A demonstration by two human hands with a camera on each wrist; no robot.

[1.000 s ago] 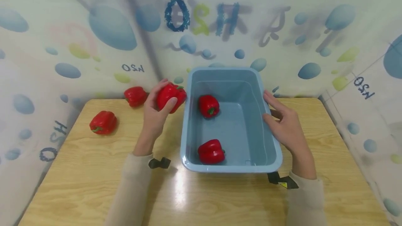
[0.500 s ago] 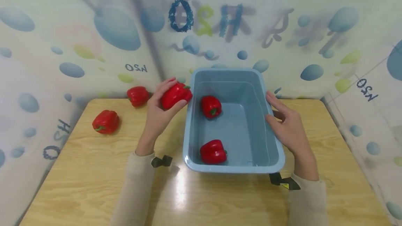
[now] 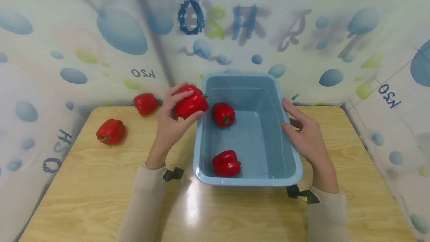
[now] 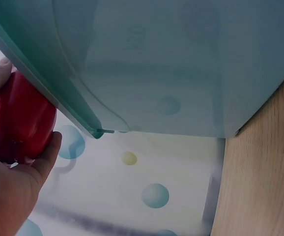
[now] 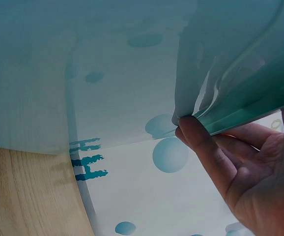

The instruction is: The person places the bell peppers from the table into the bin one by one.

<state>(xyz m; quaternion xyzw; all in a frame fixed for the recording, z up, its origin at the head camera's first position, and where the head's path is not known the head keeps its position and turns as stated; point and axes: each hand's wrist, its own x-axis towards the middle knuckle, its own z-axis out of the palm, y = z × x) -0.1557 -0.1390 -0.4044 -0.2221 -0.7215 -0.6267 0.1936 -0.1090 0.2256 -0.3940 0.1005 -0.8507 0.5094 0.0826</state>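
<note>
My left hand (image 3: pixel 170 120) grips a red bell pepper (image 3: pixel 192 104) with a green stem, fingers over its top and thumb below, at the left rim of a light blue plastic tub (image 3: pixel 198 152). In the left wrist view, the bell pepper (image 4: pixel 21 118) is beside the outside of the tub's rim. My right hand (image 3: pixel 307 137) holds the tub's right rim. The right wrist view shows the thumb of the right hand (image 5: pixel 245 172) against the rim's underside. Inside the tub lie one red bell pepper (image 3: pixel 223 114) toward the back and another bell pepper (image 3: pixel 226 163) near the front.
Two more red bell peppers lie on the wooden table (image 3: pixel 84 189) left of the tub: one bell pepper (image 3: pixel 145 104) by the back edge, one bell pepper (image 3: pixel 111 132) farther left. A patterned wall covering (image 3: pixel 235 55) stands behind the table and along its sides.
My left hand has carried its bell pepper slightly right, up to the tub's rim, and its fingers have shifted over the pepper. The right hand and the tub have stayed in place.
</note>
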